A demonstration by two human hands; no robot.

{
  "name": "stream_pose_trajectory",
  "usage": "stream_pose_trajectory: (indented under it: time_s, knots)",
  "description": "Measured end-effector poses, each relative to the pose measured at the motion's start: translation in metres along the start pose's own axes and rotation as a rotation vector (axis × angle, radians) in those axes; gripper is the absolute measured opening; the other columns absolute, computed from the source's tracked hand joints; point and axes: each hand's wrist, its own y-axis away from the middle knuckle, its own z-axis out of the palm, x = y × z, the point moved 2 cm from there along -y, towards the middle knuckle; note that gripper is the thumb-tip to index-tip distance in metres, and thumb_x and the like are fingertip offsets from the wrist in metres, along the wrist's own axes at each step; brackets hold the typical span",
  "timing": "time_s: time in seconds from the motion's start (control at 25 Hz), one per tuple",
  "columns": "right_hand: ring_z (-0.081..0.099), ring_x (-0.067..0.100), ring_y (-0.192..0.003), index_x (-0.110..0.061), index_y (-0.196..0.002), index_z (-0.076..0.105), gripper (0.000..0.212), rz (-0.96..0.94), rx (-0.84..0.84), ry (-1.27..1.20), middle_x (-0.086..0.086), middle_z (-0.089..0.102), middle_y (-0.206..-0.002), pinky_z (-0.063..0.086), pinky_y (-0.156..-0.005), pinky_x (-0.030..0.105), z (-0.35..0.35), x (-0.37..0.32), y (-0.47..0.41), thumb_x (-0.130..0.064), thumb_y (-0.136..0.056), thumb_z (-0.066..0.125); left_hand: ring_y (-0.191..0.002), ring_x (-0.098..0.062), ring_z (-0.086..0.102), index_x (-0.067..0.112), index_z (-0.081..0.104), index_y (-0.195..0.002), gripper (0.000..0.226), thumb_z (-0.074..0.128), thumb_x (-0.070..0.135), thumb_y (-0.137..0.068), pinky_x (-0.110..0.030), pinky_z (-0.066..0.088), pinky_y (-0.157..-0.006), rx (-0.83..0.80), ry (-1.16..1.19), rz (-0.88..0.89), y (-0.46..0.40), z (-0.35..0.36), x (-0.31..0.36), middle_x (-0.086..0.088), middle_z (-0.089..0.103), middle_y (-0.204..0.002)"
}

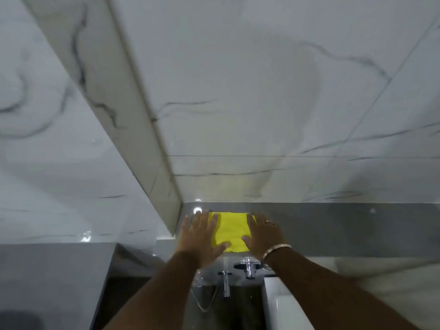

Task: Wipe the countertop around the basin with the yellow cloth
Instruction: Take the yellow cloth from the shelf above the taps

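While both arms reach forward, left hand [201,234] flat, right hand [263,236] flat, pressing yellow cloth [232,232].

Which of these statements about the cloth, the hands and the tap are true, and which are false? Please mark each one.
1. Both hands press flat on the yellow cloth. True: left hand, right hand.
2. The cloth lies inside the basin. False: it lies on the grey ledge by the wall.
3. A bracelet is on the left wrist. False: on the right.
4. A chrome tap stands below the cloth. True.
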Motion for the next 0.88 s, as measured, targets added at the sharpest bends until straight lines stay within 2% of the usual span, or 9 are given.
stream_pose_trajectory:
  time_s: [0.04, 0.12, 0.16, 0.24, 0.32, 0.44, 0.6, 0.76, 0.88]
  knots:
    - [0.070, 0.036, -0.070, -0.008, -0.104, 0.068, 0.078, 0.019, 0.020, -0.043, 0.017, 0.071, -0.097, 0.055, -0.053, 0.042, 0.003, -0.001, -0.013, -0.048, -0.040, 0.087, -0.144, -0.033, 0.026, 0.021, 0.026, -0.151, 0.087, 0.027, 0.076, -0.083, -0.054, 0.013, -0.115, -0.041, 0.025, -0.018, -0.017, 0.003, -0.003, -0.009, 0.031, -0.157]
    - [0.069, 0.041, -0.080, -0.003, -0.111, 0.065, 0.077, -0.034, 0.066, 0.017, 0.022, 0.069, -0.103, 0.056, -0.058, 0.047, 0.019, -0.003, -0.043, -0.040, -0.048, 0.087, -0.137, -0.029, 0.036, 0.020, 0.034, -0.145, 0.075, 0.023, 0.067, -0.088, -0.047, 0.031, -0.109, -0.018, 0.058, -0.014, -0.049, 0.014, -0.012, -0.007, 0.040, -0.150]
    - [0.066, 0.043, -0.091, -0.001, -0.119, 0.059, 0.075, -0.058, 0.075, 0.024, 0.024, 0.066, -0.112, 0.056, -0.066, 0.050, 0.018, -0.003, -0.054, -0.037, -0.057, 0.083, -0.130, -0.028, 0.043, 0.020, 0.039, -0.140, 0.066, 0.027, 0.062, -0.091, -0.044, 0.039, -0.101, -0.017, 0.073, 0.001, -0.064, 0.015, -0.017, -0.005, 0.046, -0.143]
    - [0.056, 0.040, -0.113, -0.003, -0.134, 0.043, 0.069, -0.071, 0.019, 0.011, 0.022, 0.054, -0.131, 0.048, -0.086, 0.047, 0.024, -0.001, -0.065, -0.036, -0.078, 0.068, -0.118, -0.028, 0.053, 0.020, 0.045, -0.131, 0.047, 0.040, 0.049, -0.094, -0.041, 0.045, -0.087, -0.093, 0.049, 0.068, -0.076, 0.022, -0.019, -0.004, 0.054, -0.132]
    - [0.054, 0.035, -0.115, -0.007, -0.135, 0.037, 0.063, -0.054, -0.046, 0.019, 0.016, 0.052, -0.132, 0.044, -0.090, 0.042, 0.021, -0.001, -0.069, -0.036, -0.085, 0.061, -0.113, -0.029, 0.057, 0.022, 0.046, -0.129, 0.043, 0.046, 0.044, -0.093, -0.039, 0.047, -0.082, -0.135, 0.016, 0.085, -0.074, 0.020, -0.020, -0.002, 0.056, -0.128]
    - [0.056, 0.034, -0.110, -0.009, -0.122, 0.048, 0.049, -0.014, -0.042, -0.006, 0.013, 0.059, -0.121, 0.047, -0.086, 0.042, 0.010, -0.007, -0.070, -0.029, -0.081, 0.067, -0.111, -0.027, 0.059, 0.025, 0.044, -0.130, 0.044, 0.051, 0.043, -0.091, -0.039, 0.045, -0.084, -0.074, 0.012, 0.069, -0.070, 0.014, -0.018, 0.000, 0.059, -0.127]
    - [0.058, 0.034, -0.109, -0.015, -0.108, 0.063, 0.023, -0.068, -0.111, 0.145, 0.009, 0.065, -0.116, 0.045, -0.091, 0.042, 0.000, -0.018, -0.074, -0.021, -0.085, 0.060, -0.117, -0.029, 0.053, 0.027, 0.048, -0.131, 0.048, 0.059, 0.042, -0.087, -0.043, 0.039, -0.094, -0.181, -0.020, 0.040, -0.071, 0.011, -0.013, -0.004, 0.056, -0.129]
    - [0.054, 0.034, -0.112, -0.019, -0.109, 0.064, 0.026, -0.174, -0.134, 0.153, 0.010, 0.059, -0.120, 0.043, -0.094, 0.041, -0.005, -0.015, -0.060, -0.026, -0.084, 0.063, -0.118, -0.031, 0.052, 0.029, 0.056, -0.124, 0.040, 0.062, 0.036, -0.085, -0.042, 0.043, -0.093, -0.271, 0.055, 0.019, -0.062, -0.007, -0.010, -0.006, 0.053, -0.130]
    - [0.055, 0.034, -0.114, -0.014, -0.114, 0.061, 0.035, -0.288, -0.195, 0.004, 0.012, 0.061, -0.123, 0.043, -0.094, 0.038, -0.017, -0.017, -0.041, -0.027, -0.083, 0.067, -0.117, -0.031, 0.053, 0.028, 0.057, -0.123, 0.039, 0.063, 0.035, -0.085, -0.038, 0.044, -0.093, -0.252, 0.164, -0.017, -0.031, -0.030, -0.013, -0.006, 0.054, -0.130]
